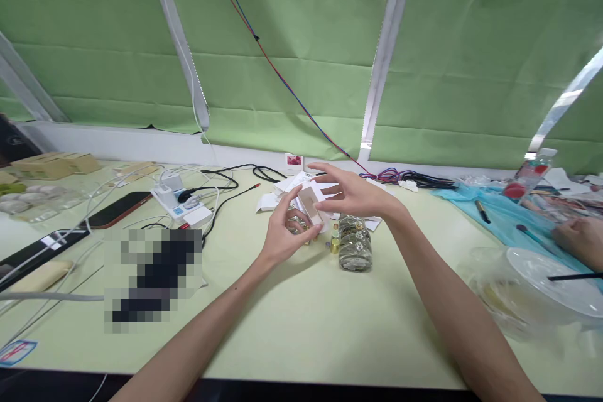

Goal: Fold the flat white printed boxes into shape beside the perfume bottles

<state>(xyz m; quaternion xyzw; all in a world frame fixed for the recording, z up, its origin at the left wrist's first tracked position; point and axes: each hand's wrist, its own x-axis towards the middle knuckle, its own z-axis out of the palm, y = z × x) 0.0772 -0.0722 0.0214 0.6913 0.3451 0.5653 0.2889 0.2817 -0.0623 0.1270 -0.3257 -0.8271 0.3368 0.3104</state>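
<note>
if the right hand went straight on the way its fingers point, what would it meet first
Most likely the small white box that the left hand appears to hold; the right hand points towards it. Depth is unclear, so its fingertips may already be touching the box.

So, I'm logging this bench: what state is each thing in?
Left hand, curled around the small white box
Small white box, open and tilted
Right hand, fingers spread at the box, contact unclear
Power strip, plugs inserted
Phone, lying flat
Pen, lying on blue plastic
Green blinds, drawn down
</note>
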